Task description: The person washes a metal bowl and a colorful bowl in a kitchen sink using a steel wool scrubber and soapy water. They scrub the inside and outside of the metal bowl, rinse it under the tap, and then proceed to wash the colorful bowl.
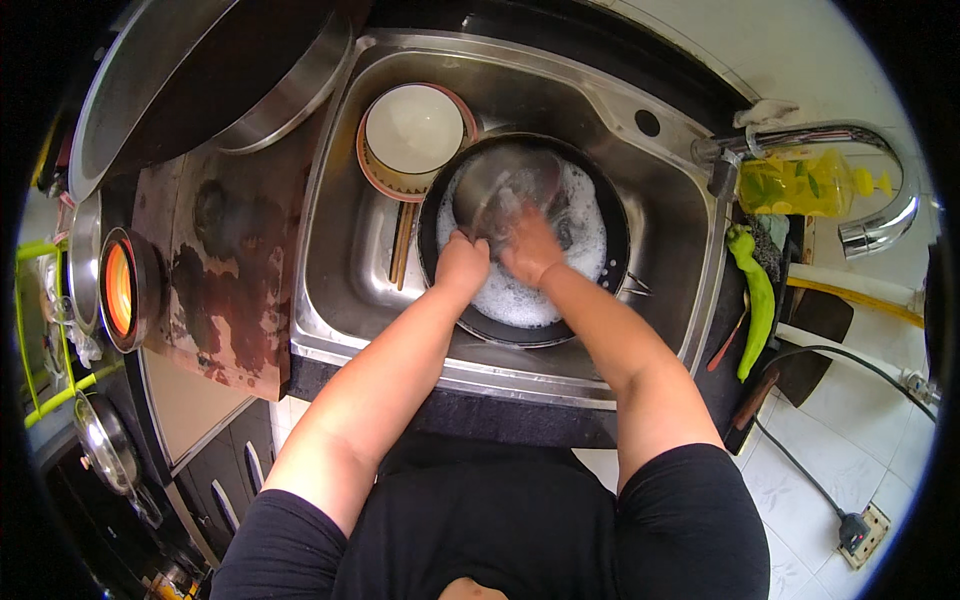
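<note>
A dark frying pan (428, 225) full of white suds sits in the steel sink. Tilted inside it is a round, shiny, greyish bowl-like vessel (478, 188), blurred, so its exact kind is unclear. My left hand (463, 262) pinches the near rim of this vessel, thumb and fingers closed. Over the vessel's inner side and the foam lies my right hand (530, 245). Its fingers are smeared by motion, and whether they grip a cloth or sponge cannot be made out.
Left of the pan, a white bowl (415, 128) rests with another reddish-rimmed dish, and chopsticks (402, 245) lie below. The faucet (880, 230), a yellow soap bottle (800, 185) and a long green pepper (758, 300) line the right. A brown board (235, 260) adjoins the sink (345, 330).
</note>
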Action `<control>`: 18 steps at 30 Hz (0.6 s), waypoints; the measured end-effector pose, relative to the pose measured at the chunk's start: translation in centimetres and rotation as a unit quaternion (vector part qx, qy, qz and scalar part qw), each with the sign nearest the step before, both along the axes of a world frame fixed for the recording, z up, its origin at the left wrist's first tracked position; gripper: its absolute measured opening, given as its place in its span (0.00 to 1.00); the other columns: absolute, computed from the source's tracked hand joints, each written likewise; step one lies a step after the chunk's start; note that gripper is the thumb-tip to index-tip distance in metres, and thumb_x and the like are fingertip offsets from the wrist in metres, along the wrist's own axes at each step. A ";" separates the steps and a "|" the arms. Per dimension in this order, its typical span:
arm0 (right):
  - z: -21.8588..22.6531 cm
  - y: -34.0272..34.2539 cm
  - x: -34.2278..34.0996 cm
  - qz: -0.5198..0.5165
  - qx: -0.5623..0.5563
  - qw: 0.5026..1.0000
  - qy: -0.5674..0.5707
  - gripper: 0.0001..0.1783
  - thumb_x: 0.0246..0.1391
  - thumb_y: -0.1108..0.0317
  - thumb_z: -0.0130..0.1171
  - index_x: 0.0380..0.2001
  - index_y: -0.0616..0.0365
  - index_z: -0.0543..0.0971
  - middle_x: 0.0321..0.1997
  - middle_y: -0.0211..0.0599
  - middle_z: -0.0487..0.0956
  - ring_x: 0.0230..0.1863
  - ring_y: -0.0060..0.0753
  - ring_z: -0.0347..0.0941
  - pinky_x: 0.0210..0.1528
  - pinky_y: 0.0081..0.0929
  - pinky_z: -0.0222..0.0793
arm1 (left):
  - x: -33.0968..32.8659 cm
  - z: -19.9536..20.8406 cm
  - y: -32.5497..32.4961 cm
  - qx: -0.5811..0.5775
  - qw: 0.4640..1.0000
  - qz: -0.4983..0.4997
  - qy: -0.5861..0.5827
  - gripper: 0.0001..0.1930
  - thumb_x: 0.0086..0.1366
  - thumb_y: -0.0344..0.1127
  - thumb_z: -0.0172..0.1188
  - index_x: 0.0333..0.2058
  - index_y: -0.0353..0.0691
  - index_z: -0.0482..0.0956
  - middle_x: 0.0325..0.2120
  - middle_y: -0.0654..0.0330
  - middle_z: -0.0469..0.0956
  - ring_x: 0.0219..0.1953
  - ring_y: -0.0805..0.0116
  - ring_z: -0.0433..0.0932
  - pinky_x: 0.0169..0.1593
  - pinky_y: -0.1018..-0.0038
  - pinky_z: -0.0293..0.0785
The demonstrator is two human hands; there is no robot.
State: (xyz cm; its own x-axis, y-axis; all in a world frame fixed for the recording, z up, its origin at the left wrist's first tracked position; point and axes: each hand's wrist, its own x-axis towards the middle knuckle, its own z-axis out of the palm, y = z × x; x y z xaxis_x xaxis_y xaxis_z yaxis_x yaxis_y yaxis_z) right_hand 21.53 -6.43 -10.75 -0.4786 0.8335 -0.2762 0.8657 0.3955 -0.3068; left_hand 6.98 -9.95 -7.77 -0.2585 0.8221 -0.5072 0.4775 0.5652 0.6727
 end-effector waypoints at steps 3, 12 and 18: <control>-3.3 -1.4 -0.8 0.073 -0.084 0.938 0.329 0.32 0.44 0.66 0.47 0.57 0.59 0.65 0.64 0.48 0.58 0.66 0.48 0.50 0.67 0.36 0.46 | -0.9 -2.2 -0.1 0.011 1.000 0.013 0.001 0.18 0.59 0.36 0.46 0.41 0.26 0.70 0.33 0.40 0.77 0.33 0.48 0.78 0.37 0.63 0.73; 1.8 -1.4 -0.7 0.042 -0.010 0.997 0.070 0.42 0.33 0.69 0.60 0.58 0.57 0.62 0.64 0.52 0.56 0.65 0.54 0.51 0.65 0.39 0.49 | 0.1 -4.7 0.4 -0.009 0.992 0.066 -0.105 0.19 0.60 0.38 0.45 0.42 0.25 0.69 0.28 0.43 0.77 0.25 0.55 0.79 0.32 0.66 0.75; 0.7 0.8 2.6 0.094 -0.075 0.992 -0.041 0.27 0.45 0.72 0.52 0.53 0.52 0.70 0.63 0.39 0.61 0.64 0.45 0.55 0.66 0.33 0.49 | -0.5 -2.6 0.6 -0.062 0.981 0.075 -0.170 0.21 0.57 0.37 0.46 0.40 0.20 0.70 0.22 0.42 0.77 0.20 0.55 0.79 0.26 0.66 0.76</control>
